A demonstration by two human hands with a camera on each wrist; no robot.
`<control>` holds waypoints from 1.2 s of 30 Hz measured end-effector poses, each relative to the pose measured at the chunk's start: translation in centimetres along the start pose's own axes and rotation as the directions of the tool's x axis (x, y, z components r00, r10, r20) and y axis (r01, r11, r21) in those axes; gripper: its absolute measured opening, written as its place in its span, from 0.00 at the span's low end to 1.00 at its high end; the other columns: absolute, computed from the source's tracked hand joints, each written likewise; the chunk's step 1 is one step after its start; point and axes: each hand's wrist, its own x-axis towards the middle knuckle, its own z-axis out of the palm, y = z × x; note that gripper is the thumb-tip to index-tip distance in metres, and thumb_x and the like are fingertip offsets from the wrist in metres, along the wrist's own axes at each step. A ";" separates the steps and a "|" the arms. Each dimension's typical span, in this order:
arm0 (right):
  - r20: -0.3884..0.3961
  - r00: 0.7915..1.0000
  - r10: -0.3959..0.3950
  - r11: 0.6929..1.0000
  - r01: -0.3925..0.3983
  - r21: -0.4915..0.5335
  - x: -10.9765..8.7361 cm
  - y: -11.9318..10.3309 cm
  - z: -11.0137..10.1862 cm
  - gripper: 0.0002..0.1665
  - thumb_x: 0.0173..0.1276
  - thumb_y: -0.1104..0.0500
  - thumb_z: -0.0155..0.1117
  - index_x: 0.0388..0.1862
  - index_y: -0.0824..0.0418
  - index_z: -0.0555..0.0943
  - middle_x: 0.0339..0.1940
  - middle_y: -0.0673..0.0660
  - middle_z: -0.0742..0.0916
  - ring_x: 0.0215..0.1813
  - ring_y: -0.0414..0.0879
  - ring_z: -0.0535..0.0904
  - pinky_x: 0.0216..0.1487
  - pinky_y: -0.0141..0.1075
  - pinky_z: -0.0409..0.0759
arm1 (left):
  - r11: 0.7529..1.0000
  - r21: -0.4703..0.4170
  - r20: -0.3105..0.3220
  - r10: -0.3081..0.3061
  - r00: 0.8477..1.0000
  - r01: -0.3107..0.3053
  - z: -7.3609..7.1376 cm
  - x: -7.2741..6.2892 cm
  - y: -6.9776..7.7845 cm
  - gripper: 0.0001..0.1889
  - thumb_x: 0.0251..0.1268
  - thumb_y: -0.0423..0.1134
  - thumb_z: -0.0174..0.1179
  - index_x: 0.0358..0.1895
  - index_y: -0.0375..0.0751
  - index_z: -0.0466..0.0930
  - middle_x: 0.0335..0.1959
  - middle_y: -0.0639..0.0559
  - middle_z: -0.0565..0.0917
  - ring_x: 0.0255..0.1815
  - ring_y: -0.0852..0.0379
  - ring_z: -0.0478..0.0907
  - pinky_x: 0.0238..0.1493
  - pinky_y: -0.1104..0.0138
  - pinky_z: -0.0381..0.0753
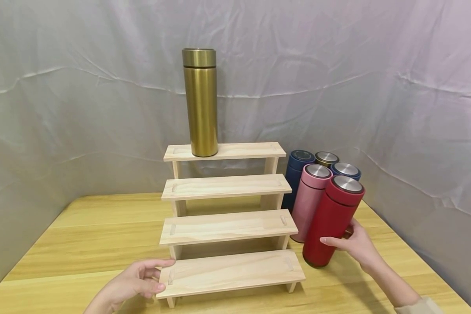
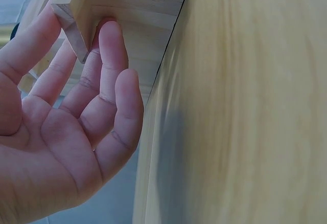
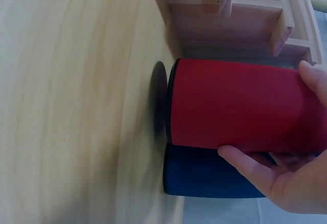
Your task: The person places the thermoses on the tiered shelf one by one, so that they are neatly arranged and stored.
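A red thermos [image 1: 331,224] is gripped by my right hand [image 1: 357,246], thumb on its near side and fingers round its right side. In the right wrist view, a dark shadow lies on the table beside the base of the red thermos [image 3: 240,106]. My left hand [image 1: 127,281] holds the left end of the lowest step of a wooden four-tier display stand [image 1: 235,272]. Left fingers [image 2: 112,55] curl in by the step's end support. A gold thermos [image 1: 202,104] stands upright on the top tier, left of its middle.
Close behind the red thermos stand a pink thermos [image 1: 310,200], a dark blue thermos [image 1: 296,174], another blue one [image 1: 347,169] and a gold-rimmed one [image 1: 327,157], right of the stand. A grey curtain [image 1: 102,109] surrounds the wooden table [image 1: 82,244].
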 end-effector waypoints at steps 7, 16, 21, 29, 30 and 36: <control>-0.007 0.998 -0.061 0.997 0.062 0.047 0.8 1.8 -0.6 0.37 0.51 0.60 0.69 0.55 0.69 0.60 0.43 0.64 0.78 0.37 0.45 0.78 0.31 0.42 0.79 | 1.000 -0.003 0.005 0.002 1.000 -0.002 0.0 0.0 0.0 0.25 0.60 0.29 0.53 0.60 0.28 0.60 0.36 0.47 0.75 0.30 0.60 0.72 0.29 0.69 0.74; -0.023 0.998 -0.064 0.998 0.064 0.002 -0.3 -1.5 -1.1 0.37 0.53 0.61 0.68 0.57 0.70 0.60 0.44 0.61 0.78 0.37 0.35 0.76 0.34 0.37 0.78 | 1.000 -0.001 0.011 0.003 1.000 -0.003 0.0 0.0 0.1 0.25 0.60 0.30 0.54 0.60 0.28 0.60 0.36 0.48 0.74 0.29 0.62 0.72 0.30 0.70 0.74; -0.039 0.996 -0.076 0.995 0.073 -0.065 -0.4 -2.4 -1.3 0.36 0.53 0.60 0.68 0.58 0.68 0.61 0.44 0.60 0.79 0.38 0.32 0.75 0.36 0.33 0.76 | 1.000 0.022 0.005 -0.007 1.000 0.007 0.0 0.1 0.2 0.26 0.59 0.31 0.54 0.60 0.28 0.60 0.38 0.47 0.74 0.31 0.61 0.72 0.30 0.70 0.74; -0.049 0.993 -0.103 0.991 0.099 -0.089 -0.3 -3.6 -1.1 0.36 0.53 0.59 0.68 0.57 0.67 0.64 0.43 0.60 0.79 0.38 0.34 0.75 0.36 0.33 0.76 | 1.000 0.014 0.003 -0.001 1.000 0.001 0.0 0.0 0.0 0.26 0.60 0.30 0.53 0.61 0.27 0.59 0.38 0.46 0.75 0.32 0.59 0.72 0.30 0.69 0.75; -0.048 0.994 -0.103 0.991 0.098 -0.092 -0.2 -3.7 -1.0 0.36 0.53 0.58 0.68 0.57 0.67 0.64 0.43 0.60 0.79 0.38 0.34 0.75 0.35 0.34 0.76 | 1.000 0.016 0.002 -0.005 1.000 0.005 0.0 0.0 0.1 0.26 0.59 0.30 0.54 0.61 0.27 0.59 0.38 0.46 0.75 0.32 0.59 0.72 0.30 0.69 0.75; -0.046 0.991 -0.122 0.987 0.117 -0.106 -0.2 -4.7 -0.9 0.35 0.54 0.57 0.68 0.57 0.67 0.64 0.44 0.61 0.79 0.38 0.36 0.75 0.35 0.35 0.76 | 0.999 0.036 -0.003 -0.021 1.000 0.021 0.1 0.1 0.3 0.26 0.59 0.31 0.55 0.61 0.28 0.60 0.39 0.45 0.75 0.33 0.59 0.72 0.31 0.68 0.75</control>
